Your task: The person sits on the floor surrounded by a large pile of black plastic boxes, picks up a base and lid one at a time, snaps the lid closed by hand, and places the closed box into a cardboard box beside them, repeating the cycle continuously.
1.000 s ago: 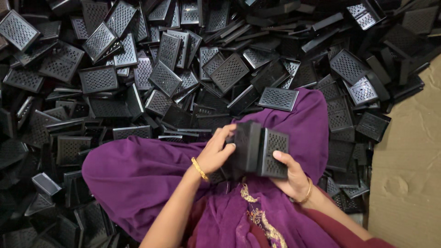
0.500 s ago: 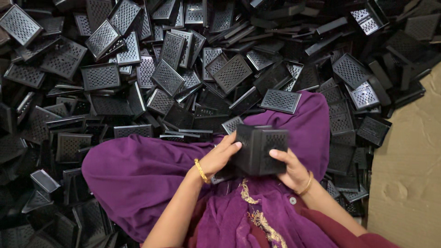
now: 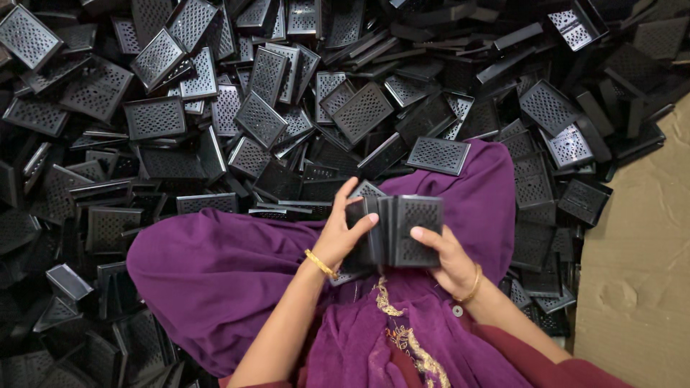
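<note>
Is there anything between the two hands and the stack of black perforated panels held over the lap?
Nothing visible does. The left hand and the right hand both touch the stack of black perforated panels directly, one at each end. It is held above the purple cloth, apart from the pile of panels.

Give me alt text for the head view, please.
Two bare hands hold a small stack of black perforated panels over a lap draped in purple cloth, the left hand on one side and the right hand on the other. A big heap of the same panels covers the floor ahead.
</note>
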